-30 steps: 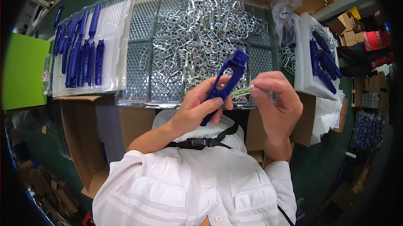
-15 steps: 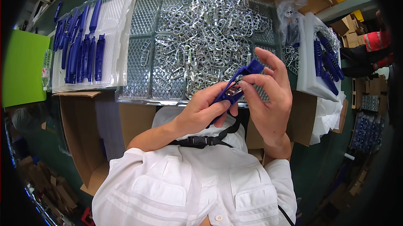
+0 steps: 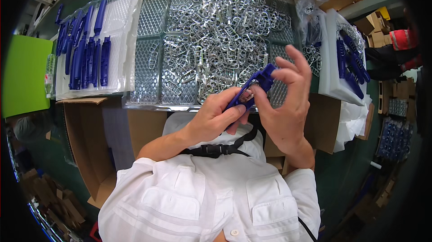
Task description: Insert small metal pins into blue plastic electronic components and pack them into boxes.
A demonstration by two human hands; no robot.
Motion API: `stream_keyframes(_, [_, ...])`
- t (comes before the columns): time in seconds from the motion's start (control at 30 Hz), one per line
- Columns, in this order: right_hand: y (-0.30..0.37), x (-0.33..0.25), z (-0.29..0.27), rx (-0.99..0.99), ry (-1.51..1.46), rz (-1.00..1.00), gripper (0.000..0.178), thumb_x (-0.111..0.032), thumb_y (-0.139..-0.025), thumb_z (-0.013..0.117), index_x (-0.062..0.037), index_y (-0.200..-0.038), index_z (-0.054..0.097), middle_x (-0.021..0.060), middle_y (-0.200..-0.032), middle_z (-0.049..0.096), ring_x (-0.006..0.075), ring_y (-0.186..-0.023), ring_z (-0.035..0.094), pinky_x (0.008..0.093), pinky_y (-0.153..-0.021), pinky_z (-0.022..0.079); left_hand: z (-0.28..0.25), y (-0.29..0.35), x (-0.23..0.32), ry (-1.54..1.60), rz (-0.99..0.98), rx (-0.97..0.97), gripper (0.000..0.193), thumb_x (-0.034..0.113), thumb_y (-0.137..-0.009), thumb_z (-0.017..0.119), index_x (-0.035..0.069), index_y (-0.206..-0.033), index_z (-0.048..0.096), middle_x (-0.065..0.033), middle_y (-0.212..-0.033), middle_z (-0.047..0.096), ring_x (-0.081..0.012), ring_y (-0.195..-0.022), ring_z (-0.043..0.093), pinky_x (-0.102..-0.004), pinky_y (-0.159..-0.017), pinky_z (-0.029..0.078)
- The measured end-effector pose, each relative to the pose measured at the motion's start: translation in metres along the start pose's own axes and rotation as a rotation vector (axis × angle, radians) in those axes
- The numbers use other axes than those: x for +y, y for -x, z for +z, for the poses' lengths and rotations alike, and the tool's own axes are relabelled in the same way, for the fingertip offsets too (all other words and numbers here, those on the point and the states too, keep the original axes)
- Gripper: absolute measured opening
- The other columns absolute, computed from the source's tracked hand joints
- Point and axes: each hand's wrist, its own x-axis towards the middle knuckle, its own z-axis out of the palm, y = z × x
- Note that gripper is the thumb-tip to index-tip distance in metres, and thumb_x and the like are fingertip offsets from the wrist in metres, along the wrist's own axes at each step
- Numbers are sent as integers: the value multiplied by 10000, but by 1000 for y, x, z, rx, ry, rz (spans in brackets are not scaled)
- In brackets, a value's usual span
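My left hand (image 3: 217,114) is closed around a long dark blue plastic housing (image 3: 266,76), tilted up to the right above the tray's front edge. A shiny metal part (image 3: 245,96) sits in the housing's hollow. On the right, my right hand (image 3: 288,102) presses its thumb into that hollow, beside the metal part. Its index finger is bent near the housing's upper end, and the other fingers stand spread apart. What lies under the thumb is hidden.
Behind the hands, a clear compartment tray (image 3: 148,91) carries a heap of chrome link-shaped pieces (image 3: 234,30). A left tray (image 3: 118,53) holds several blue housings (image 3: 105,62). More blue parts (image 3: 353,60) lie in a white foam box (image 3: 332,80). Cardboard boxes (image 3: 83,134) stand below the table edge.
My right thumb has moved from a pinch with the index finger onto the housing's hollow. The right fingers have spread and risen slightly. My left hand still holds the housing.
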Motion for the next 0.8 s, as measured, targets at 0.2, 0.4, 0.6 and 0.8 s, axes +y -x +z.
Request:
stream_keyframes(0.2, [11,11,-8,-238,-90,234,474,43,-883,774,-5,-1324,605,111,-1230,717,159,-1070,725,325,-915,589,6,3,5,-124,107,9,188,133,-1067,592,-18,-1173,629,-31,-788,687,-73,-591,629,-243,-538,509])
stream_keyframes(0.4, [18,11,-2,-212,-95,226,420,-16,-887,793,-16,-1263,605,106,-1075,707,217,-920,727,351,-826,588,13,-5,2,-268,68,176,229,154,-1072,608,-37,-969,679,-81,-756,745,-113,-660,721,-270,-586,569])
stream_keyframes(0.6, [17,10,4,-240,-34,146,376,-62,-886,801,-21,-1187,580,131,-987,692,298,-852,730,419,-742,579,9,-6,-5,-311,42,235,253,162,-1074,616,-27,-923,688,-81,-722,744,-123,-641,730,-269,-567,571])
stream_keyframes(0.8, [11,23,4,-221,-106,66,339,47,-865,753,-21,-1140,566,126,-1001,695,255,-847,726,366,-750,580,2,-8,5,-460,101,232,191,160,-1048,658,-15,-989,708,-85,-712,715,-149,-600,688,-294,-568,537])
